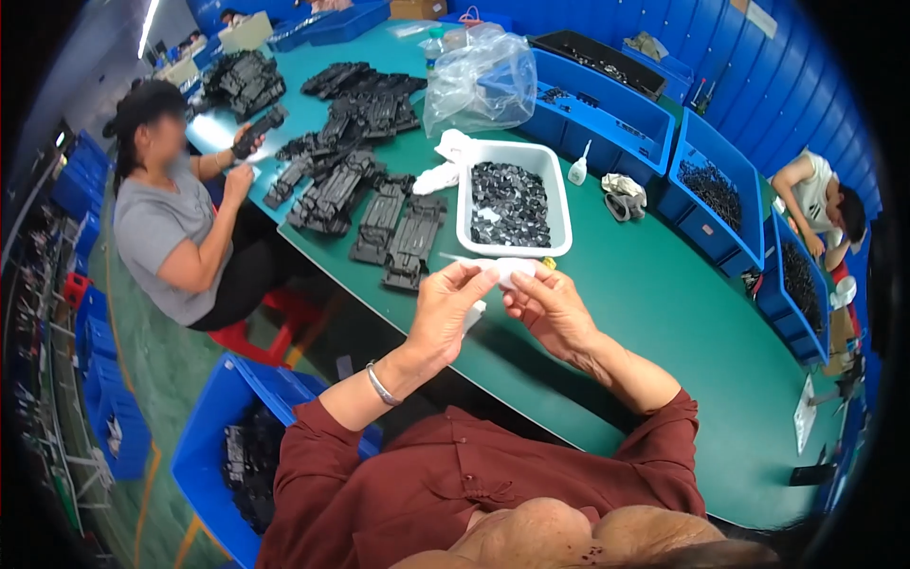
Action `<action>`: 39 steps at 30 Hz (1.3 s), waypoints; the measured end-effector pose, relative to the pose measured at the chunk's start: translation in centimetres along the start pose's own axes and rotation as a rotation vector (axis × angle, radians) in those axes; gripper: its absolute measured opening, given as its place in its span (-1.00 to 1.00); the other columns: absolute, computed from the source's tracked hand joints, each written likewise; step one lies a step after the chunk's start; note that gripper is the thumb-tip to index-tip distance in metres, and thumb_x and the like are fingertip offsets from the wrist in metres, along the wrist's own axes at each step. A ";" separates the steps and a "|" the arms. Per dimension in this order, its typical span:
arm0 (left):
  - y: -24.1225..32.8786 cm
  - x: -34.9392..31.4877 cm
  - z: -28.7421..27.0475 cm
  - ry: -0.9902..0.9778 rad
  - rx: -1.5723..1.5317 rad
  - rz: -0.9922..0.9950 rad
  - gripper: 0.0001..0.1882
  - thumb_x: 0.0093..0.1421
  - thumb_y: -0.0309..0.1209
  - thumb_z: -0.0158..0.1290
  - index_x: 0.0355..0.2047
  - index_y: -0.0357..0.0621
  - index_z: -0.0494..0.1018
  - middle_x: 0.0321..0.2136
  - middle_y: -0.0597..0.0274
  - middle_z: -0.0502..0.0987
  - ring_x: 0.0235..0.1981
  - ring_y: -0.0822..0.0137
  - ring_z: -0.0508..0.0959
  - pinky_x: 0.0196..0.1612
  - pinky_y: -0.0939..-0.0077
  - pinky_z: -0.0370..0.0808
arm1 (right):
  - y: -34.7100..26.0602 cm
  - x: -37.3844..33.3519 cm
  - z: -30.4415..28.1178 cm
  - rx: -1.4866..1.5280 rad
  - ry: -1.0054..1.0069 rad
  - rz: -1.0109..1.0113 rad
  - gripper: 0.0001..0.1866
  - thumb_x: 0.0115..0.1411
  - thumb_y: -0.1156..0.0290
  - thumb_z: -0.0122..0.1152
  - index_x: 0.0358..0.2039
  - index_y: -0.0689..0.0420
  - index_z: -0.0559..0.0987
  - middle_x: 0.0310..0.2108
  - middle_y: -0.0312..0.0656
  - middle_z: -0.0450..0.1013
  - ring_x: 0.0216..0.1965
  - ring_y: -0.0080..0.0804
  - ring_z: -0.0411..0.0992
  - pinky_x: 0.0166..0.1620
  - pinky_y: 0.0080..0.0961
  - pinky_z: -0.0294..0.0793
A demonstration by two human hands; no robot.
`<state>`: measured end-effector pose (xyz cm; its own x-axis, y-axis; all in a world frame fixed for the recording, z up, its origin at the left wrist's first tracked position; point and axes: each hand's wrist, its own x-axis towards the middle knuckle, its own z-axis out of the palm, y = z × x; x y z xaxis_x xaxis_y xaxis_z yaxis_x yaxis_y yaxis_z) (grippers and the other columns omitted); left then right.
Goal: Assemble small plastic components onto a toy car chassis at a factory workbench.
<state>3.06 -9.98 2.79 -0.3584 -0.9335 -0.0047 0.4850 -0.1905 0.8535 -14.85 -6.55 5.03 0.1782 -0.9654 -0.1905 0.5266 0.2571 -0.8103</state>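
Just in front of me, my left hand [442,309] and right hand [559,311] pinch a small white object [515,271] (probably light, squeezable, best held by its body) above the green table [654,284], near a white tub [559,213].

The handheld item [516,273] and the tub [563,207] are white, the pieces [512,194] black, the table [664,351] green, the shirt [417,474] maroon.

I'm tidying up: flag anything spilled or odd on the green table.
Nothing looks spilled: the small black pieces sit inside the white tub. The crumpled clear bag looks untidy, slumped between the dark molded parts and a blue bin.
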 end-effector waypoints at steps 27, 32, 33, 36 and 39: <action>-13.6 -11.9 -14.8 0.311 0.933 0.113 -0.81 0.14 -0.61 0.12 -0.23 -0.26 0.61 -0.30 0.05 0.62 -0.29 0.16 0.61 -0.18 0.39 0.52 | 0.1 2.6 -0.1 -0.857 0.153 -0.166 -0.76 0.36 0.31 0.09 -0.10 0.22 0.45 -0.52 -0.33 0.42 -0.58 -0.66 0.33 -0.51 -0.64 0.34; -14.7 -11.4 -15.1 0.343 0.878 0.118 -0.81 0.12 -0.59 0.11 -0.25 -0.22 0.63 -0.31 0.03 0.65 -0.27 0.02 0.64 -0.14 0.27 0.55 | 0.4 3.0 0.4 -1.006 0.163 -0.161 -0.79 0.34 0.36 0.13 -0.11 0.22 0.45 -0.48 -0.21 0.51 -0.55 -0.57 0.44 -0.49 -0.60 0.43; -14.9 -11.4 -15.1 0.350 0.880 0.098 -0.81 0.12 -0.60 0.11 -0.25 -0.22 0.63 -0.31 0.03 0.65 -0.26 0.02 0.64 -0.13 0.27 0.55 | 0.4 3.2 0.3 -1.009 0.162 -0.157 -0.79 0.34 0.36 0.13 -0.11 0.22 0.45 -0.48 -0.21 0.51 -0.55 -0.57 0.44 -0.49 -0.60 0.43; -15.0 -11.5 -15.2 0.356 0.890 0.063 -0.82 0.11 -0.60 0.12 -0.27 -0.22 0.64 -0.31 0.02 0.66 -0.25 0.01 0.65 -0.13 0.26 0.55 | 0.4 3.8 0.2 -1.171 0.129 -0.277 -0.79 0.31 0.38 0.19 -0.13 0.22 0.46 -0.46 -0.16 0.56 -0.56 -0.53 0.48 -0.50 -0.55 0.47; -14.9 -11.4 -15.2 0.366 0.874 0.044 -0.82 0.11 -0.60 0.12 -0.28 -0.22 0.64 -0.31 0.01 0.66 -0.26 0.01 0.65 -0.13 0.25 0.55 | 0.1 4.0 0.9 -1.264 0.094 -0.397 -0.79 0.31 0.41 0.22 -0.14 0.23 0.46 -0.46 -0.12 0.58 -0.55 -0.49 0.52 -0.49 -0.52 0.49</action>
<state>12.02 -1.05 -17.81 -0.0097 -1.0000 0.0006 -0.3298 0.0037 0.9440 -13.34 -10.37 4.65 0.1087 -0.9774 0.1812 -0.6102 -0.2095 -0.7640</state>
